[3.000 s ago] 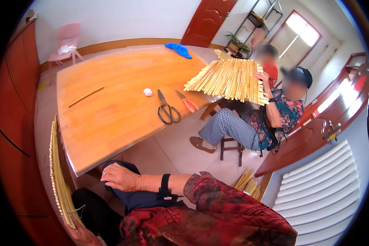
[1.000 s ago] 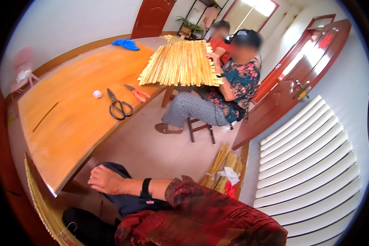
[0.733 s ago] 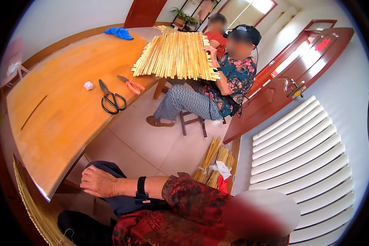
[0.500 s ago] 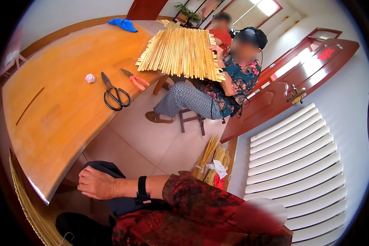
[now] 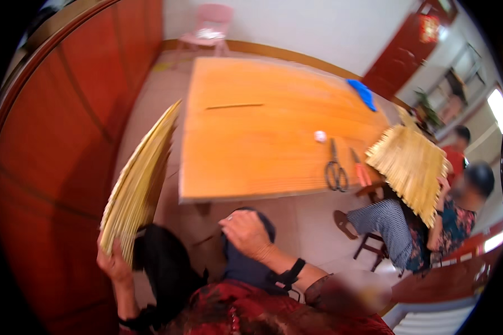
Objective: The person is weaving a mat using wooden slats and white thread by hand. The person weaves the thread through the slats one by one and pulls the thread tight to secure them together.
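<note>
My left hand (image 5: 113,259) grips the lower end of a yellow reed mat (image 5: 140,178), held upright and seen edge-on beside the table. My right hand (image 5: 246,234) rests on my dark-clothed knee, its fingers curled; whether they hold anything I cannot make out. On the wooden table (image 5: 251,151) lie a thin stick (image 5: 235,106), a small pale ball (image 5: 319,136), black scissors (image 5: 335,173), pliers with red handles (image 5: 361,170) and a blue cloth (image 5: 362,95).
A co-worker (image 5: 458,218) sits on a stool at the right, holding another reed mat (image 5: 408,162); a second person (image 5: 455,153) in red sits behind. Red cabinet panels (image 5: 56,156) stand at the left, a pink chair (image 5: 207,28) beyond the table. A white radiator (image 5: 430,324) is at lower right.
My view has swung left, bringing the cabinet and my left hand with its mat further into the picture. My right hand remains on my knee.
</note>
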`<act>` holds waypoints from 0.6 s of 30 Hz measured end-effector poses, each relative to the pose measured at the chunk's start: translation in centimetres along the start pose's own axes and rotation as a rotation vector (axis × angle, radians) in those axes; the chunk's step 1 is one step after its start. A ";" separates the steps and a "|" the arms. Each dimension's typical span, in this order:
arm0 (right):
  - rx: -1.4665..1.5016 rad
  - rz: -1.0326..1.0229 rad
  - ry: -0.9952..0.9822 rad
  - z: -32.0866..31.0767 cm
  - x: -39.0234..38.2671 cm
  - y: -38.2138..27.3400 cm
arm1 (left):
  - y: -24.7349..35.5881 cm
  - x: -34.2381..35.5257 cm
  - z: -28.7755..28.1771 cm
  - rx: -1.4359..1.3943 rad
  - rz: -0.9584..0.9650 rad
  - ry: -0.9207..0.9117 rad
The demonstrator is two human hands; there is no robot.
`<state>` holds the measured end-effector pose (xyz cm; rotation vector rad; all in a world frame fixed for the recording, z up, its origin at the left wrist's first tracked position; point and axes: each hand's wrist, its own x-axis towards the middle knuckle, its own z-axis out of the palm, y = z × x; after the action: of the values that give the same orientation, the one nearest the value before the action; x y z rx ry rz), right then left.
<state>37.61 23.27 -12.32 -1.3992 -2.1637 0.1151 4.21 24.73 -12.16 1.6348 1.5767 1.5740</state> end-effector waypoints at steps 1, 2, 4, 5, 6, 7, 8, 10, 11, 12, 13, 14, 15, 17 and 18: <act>0.017 0.027 0.044 1.3 -0.7 0.0 | 1.1 -0.2 -0.4 -0.002 0.063 0.024; 0.071 -0.020 0.074 1.5 0.1 -0.6 | 3.6 -0.2 -1.9 -0.002 0.165 0.033; 0.128 0.012 0.086 1.5 0.0 -0.6 | 5.7 -0.1 -1.9 0.019 0.265 -0.020; 0.152 0.053 0.087 1.2 0.1 -0.5 | 6.7 0.3 -0.9 -0.108 0.350 -0.084; 0.267 0.134 0.141 0.7 0.0 -0.8 | 7.7 0.1 -0.2 -0.040 0.505 -0.082; 0.562 0.317 0.101 0.9 0.0 -1.3 | 8.5 0.1 0.0 0.059 0.637 -0.094; 0.790 0.374 0.088 0.7 0.5 -1.9 | 10.0 0.5 0.0 0.096 0.712 -0.128; 0.985 0.456 0.082 -0.7 0.6 -2.9 | 11.7 0.3 0.7 0.099 0.833 -0.197; 1.074 0.460 0.040 -1.4 0.5 -3.5 | 12.1 0.1 1.0 0.094 0.881 -0.228; 1.166 0.462 -0.008 -2.0 0.3 -3.9 | 12.4 -0.5 1.4 0.117 0.891 -0.290; 1.170 0.480 -0.016 -2.6 0.2 -4.6 | 12.4 -1.0 1.7 0.139 0.919 -0.319; 1.179 0.510 -0.038 -3.4 0.2 -5.2 | 12.2 -1.3 2.0 0.150 0.942 -0.310; 1.207 0.550 -0.064 -3.5 0.1 -5.9 | 12.0 -1.5 2.0 0.174 0.957 -0.318; 1.357 0.593 0.029 -3.2 -1.3 -5.3 | 12.0 -2.3 3.4 0.200 1.005 -0.382; 1.333 0.606 0.060 -2.7 -2.2 -4.9 | 11.8 -3.1 4.4 0.208 1.026 -0.385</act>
<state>35.62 18.51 -9.17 -1.0554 -1.0037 1.3940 13.97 20.29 -4.91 2.9123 0.7014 1.3289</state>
